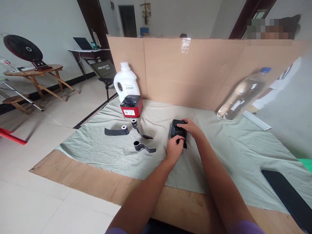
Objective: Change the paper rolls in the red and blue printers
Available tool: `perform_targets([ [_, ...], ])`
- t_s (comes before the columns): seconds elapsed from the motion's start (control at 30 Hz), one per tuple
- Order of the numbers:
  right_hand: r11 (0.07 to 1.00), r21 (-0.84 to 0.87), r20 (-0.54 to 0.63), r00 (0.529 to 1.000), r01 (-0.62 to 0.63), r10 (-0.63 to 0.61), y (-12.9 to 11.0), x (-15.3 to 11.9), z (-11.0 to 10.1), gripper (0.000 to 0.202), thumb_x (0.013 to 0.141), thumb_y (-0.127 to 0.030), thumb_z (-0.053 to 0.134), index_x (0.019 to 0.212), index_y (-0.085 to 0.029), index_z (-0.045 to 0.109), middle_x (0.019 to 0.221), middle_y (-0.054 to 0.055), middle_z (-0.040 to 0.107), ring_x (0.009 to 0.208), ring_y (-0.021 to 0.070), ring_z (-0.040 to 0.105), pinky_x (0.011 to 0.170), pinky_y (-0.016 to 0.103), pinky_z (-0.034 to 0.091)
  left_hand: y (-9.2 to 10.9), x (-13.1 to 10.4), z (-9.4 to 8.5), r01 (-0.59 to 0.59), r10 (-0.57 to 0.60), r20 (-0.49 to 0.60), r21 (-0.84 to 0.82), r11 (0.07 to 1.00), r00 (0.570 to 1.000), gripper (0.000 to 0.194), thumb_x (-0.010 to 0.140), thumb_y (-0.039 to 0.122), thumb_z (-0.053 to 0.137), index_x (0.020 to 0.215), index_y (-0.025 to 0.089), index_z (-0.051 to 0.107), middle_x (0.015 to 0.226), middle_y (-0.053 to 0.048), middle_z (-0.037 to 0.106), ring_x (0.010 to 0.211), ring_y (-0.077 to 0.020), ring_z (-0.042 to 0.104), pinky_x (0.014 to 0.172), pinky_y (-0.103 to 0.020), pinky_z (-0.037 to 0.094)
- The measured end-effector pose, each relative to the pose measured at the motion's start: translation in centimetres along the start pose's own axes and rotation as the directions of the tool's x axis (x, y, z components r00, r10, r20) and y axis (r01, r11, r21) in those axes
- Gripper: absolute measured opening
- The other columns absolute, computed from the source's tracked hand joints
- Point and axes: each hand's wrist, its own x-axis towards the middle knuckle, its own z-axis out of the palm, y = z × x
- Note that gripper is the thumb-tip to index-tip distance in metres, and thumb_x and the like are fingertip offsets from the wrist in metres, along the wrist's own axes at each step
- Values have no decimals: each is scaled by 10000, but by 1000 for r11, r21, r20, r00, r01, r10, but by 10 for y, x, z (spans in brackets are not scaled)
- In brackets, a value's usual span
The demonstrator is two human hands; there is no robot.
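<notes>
A small black box-shaped device [173, 131] sits on the cloth in front of me. My left hand [174, 150] is at its near end, fingers pinched on a dark part at the lower edge, which I cannot make out clearly. Across the far right of the device, my right hand [191, 127] steadies it with fingers on its top and side. To the left lie a black strip partly unrolled from a white-cored roll [117, 130], a smaller roll with a curling black tail [134, 123], and a third black roll [136, 145] with its end loose.
A red and black box-like device [131, 107] stands before a white detergent bottle [126, 81]. Behind is a cardboard screen [180, 71]. A large clear bottle [243, 94] leans at the right, near a white tube [257, 120]. A dark phone-shaped slab [287, 198] lies front right. A person is beyond the screen.
</notes>
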Motion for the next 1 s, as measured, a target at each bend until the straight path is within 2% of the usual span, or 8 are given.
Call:
perform_targets([
  [0.1,997,-71,-48,999,22,-25,1,6,10,675,698,-474,788,1292,-201,619,1315,141,617,1166,300,607,954,390,520,2,-1,-1,-12,12,10,7,1000,1000,197,831,197,548,895,195,734,691,16,655,476,-106,580,504,-217,420],
  [0.27,995,-96,-102,994,41,-51,4,8,23,647,728,-436,768,1307,-204,597,1317,147,609,1205,303,588,1002,394,495,6,-3,-4,-7,7,11,19,1000,1000,199,842,193,546,899,195,737,715,9,676,485,-104,580,524,-224,439],
  [0.53,996,-86,-144,989,20,-32,7,-6,26,659,771,-492,706,1367,-253,557,1427,131,524,1295,295,534,1102,419,418,0,0,-2,-47,47,14,10,999,999,190,838,201,542,889,195,725,663,28,639,466,-100,572,508,-217,424],
  [0.67,997,20,-78,995,70,-68,11,-10,21,642,799,-517,671,1384,-291,535,1357,85,607,1231,262,575,1045,384,474,-3,1,-1,-50,50,18,23,998,999,198,840,219,539,898,202,727,647,29,631,475,-108,572,501,-217,409],
  [0.87,964,263,83,996,-40,19,12,-9,3,733,784,-385,683,1471,-249,466,1335,108,624,1094,248,652,914,345,552,-5,2,1,-31,31,22,7,999,999,193,835,223,542,893,217,726,648,34,621,496,-112,580,523,-219,424],
  [1.0,964,262,132,991,-50,16,11,-9,-3,805,747,-339,708,1500,-235,445,1382,124,596,1115,260,643,886,350,552,-2,1,-2,-50,50,9,28,998,999,191,831,214,555,913,213,728,661,25,629,511,-113,566,546,-223,437],
])
